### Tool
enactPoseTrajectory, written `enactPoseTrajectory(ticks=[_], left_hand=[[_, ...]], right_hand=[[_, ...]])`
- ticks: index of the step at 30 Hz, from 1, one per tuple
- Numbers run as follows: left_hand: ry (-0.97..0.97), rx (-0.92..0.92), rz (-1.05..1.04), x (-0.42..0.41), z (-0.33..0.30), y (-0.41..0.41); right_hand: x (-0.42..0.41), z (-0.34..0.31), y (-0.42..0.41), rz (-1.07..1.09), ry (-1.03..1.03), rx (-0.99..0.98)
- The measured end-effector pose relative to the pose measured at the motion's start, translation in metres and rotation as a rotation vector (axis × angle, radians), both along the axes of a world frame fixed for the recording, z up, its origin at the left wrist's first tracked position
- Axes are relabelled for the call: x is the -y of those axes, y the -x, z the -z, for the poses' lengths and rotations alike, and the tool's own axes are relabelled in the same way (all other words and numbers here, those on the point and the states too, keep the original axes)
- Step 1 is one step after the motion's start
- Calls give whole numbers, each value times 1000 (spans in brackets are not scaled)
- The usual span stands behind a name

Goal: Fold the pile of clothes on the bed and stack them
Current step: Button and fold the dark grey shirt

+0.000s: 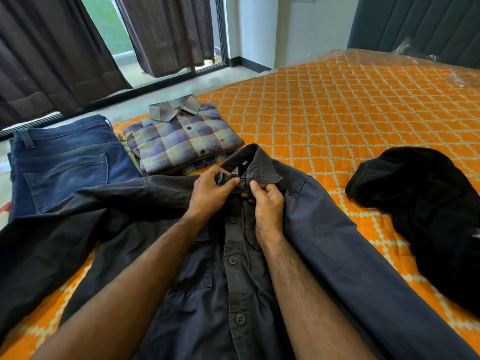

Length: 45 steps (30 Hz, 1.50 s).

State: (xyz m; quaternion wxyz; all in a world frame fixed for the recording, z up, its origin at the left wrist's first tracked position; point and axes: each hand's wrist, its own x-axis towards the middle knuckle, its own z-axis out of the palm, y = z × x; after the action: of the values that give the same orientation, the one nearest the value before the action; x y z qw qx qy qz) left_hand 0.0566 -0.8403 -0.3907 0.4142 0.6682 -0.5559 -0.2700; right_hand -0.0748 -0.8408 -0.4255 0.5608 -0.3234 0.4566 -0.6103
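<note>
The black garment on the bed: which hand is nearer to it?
Right. The right hand pinches the dark shirt's collar, closer to the black garment; the left hand grips the collar farther away.

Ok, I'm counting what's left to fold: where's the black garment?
In the head view the unfolded black garment lies on the orange bedspread, at the right, beside the right sleeve of the dark shirt.

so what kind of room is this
Most likely a bedroom: a wide bed under an orange quilted cover, dark curtains over a sliding glass door, and a padded headboard.
</note>
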Motion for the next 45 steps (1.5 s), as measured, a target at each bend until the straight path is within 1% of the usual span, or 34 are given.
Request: enactPoseTrajectory(ticks=[4, 8, 10, 13, 16, 20, 25, 31, 34, 36, 39, 45], left_hand=[[5, 27, -7, -1, -2, 1], [-17, -30, -31, -3, -5, -4], [-52, -82, 3, -2, -5, -9], [-102, -176, 25, -2, -9, -13], [-134, -249, 37, -2, -13, -12], [-134, -249, 45, -4, -15, -12], [-130, -196, 48, -3, -13, -10], [-123, -157, 47, -2, -9, -10], [-113, -130, 46, -3, -9, -7], [-121, -162, 50, -3, -10, -7], [-131, -240, 56, -5, -12, -7], [-160, -299, 69, -4, -13, -11]], right_hand=[[-2, -1, 0, 49, 19, -2], [-4, 0, -5, 124, 22, -28], [-4, 2, -8, 144, 27, -87], [-7, 4, -13, 201, 39, -247], [-8, 3, -17, 245, 52, -295], [-9, 2, -15, 195, 66, -346], [-7, 6, -15, 112, 64, -432], [-6, 2, -10, 68, 36, -405], [-6, 1, -8, 29, 15, -353], [-6, 1, -7, 2, 2, -335], [-6, -1, -7, -2, 1, -360], [-5, -1, -8, 21, -13, -414]])
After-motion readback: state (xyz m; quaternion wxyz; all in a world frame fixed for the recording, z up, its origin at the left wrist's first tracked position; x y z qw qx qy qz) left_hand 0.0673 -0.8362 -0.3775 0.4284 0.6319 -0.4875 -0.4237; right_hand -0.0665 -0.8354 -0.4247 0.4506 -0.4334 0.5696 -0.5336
